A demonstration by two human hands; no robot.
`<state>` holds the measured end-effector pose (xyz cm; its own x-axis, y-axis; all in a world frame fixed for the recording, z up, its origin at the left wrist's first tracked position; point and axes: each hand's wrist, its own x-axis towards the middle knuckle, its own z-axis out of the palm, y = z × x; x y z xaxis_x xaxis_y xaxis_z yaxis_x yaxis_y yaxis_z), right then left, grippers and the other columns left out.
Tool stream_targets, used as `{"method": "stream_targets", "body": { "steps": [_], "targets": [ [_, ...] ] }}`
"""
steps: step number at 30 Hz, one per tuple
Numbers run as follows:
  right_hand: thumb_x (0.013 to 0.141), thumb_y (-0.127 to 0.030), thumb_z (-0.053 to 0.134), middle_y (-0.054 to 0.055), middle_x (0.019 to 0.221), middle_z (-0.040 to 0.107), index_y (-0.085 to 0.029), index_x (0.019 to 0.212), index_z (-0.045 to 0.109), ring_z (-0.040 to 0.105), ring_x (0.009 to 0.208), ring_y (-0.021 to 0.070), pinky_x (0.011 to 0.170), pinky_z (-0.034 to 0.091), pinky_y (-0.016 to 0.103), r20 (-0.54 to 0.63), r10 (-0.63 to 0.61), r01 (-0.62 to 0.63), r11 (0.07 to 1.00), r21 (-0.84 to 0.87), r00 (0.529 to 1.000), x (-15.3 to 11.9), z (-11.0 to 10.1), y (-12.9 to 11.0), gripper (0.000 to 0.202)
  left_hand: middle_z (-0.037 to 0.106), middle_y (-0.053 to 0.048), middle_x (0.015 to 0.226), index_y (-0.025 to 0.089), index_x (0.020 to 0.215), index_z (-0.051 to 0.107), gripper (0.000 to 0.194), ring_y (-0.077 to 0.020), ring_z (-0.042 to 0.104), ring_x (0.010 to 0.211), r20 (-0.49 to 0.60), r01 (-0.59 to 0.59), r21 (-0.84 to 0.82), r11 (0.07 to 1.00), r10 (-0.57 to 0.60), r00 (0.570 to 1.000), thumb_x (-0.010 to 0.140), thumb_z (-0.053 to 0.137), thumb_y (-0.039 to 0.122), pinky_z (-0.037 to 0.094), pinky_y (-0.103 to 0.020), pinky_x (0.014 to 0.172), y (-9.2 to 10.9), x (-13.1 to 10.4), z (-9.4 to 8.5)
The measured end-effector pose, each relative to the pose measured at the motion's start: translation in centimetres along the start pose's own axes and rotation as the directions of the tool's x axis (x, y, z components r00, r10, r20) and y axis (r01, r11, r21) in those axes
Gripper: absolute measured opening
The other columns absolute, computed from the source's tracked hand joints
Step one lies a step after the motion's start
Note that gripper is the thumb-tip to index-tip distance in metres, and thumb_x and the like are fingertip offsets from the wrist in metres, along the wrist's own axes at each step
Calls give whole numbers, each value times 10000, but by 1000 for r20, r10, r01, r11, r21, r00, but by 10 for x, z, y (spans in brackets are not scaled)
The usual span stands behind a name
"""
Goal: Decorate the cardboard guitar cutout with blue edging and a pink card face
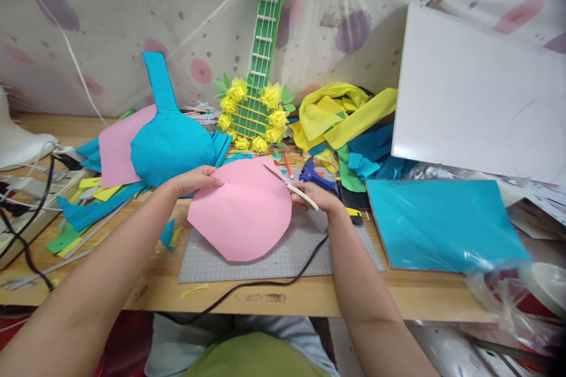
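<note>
A rounded pink sheet [243, 215] is held above the grey cutting mat [198, 265]. My left hand [200, 180] pinches its upper left edge, thumb on top. In my right hand [312, 195] are scissors [304, 194] with white handles, their blades lying over the sheet's upper right edge. A thin pink strip shows beside the blades. Behind the sheet, to the left, rests a blue guitar-shaped piece [170, 144]. A green guitar shape [264, 65] with yellow flowers stands upright at the back.
A blue glue gun [315, 174] lies just beyond my right hand. A black cable [256, 284] crosses the mat's front. Yellow crepe paper [331, 112] is heaped behind. At right are a blue sheet [446, 224] and a white board [477, 94]; a power strip [44, 203] is left.
</note>
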<state>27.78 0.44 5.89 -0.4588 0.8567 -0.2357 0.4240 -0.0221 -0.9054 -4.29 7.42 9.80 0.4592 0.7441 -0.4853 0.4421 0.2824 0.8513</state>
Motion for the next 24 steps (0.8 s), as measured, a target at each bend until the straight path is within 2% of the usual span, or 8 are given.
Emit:
{"method": "stream_targets", "body": {
  "steps": [12, 24],
  "targets": [
    [685, -571, 589, -72, 484, 415, -172, 706, 438, 357, 409, 53, 400, 271, 197, 17, -68, 67, 997, 24, 998, 2, -2, 12, 427, 677, -53, 688, 116, 764, 645, 398, -155, 597, 543, 5, 9, -31, 999, -9, 1000, 468, 792, 337, 467, -239, 499, 0, 1, 1],
    [705, -510, 578, -68, 483, 430, -182, 679, 423, 377, 410, 57, 402, 289, 196, -10, -38, 38, 999, 7, 999, 2, -1, 10, 364, 684, -66, 694, 121, 741, 666, 393, -172, 601, 550, -15, 1, -40, 999, -2, 1000, 438, 797, 334, 472, -253, 505, 0, 2, 2]
  ]
}}
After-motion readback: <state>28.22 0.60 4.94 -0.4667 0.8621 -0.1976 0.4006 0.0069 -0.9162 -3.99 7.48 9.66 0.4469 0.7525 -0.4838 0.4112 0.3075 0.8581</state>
